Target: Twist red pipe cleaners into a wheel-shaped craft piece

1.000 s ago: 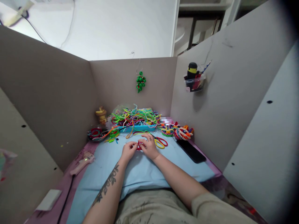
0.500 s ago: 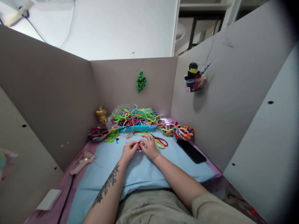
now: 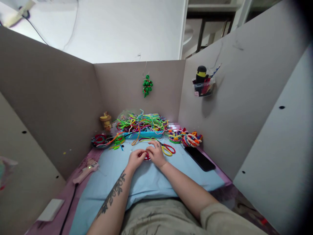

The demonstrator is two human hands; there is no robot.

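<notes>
Pinching a red piece (image 3: 147, 157) closed-fingered in left hand (image 3: 136, 159) and right hand (image 3: 156, 154); probably handling light and pliable, best holding by its edge.

Near the centre of the frame, the person's left hand (image 3: 136, 159) and right hand (image 3: 156, 155) pinch a small red piece (image 3: 147, 157) above blue cloth (image 3: 146, 182). Scissors (image 3: 164, 146) lie just beside the right hand; a black phone (image 3: 200, 159) sits farther right. Above, a blue tray (image 3: 146, 134) holds tangled colourful cords (image 3: 141, 122).
</notes>
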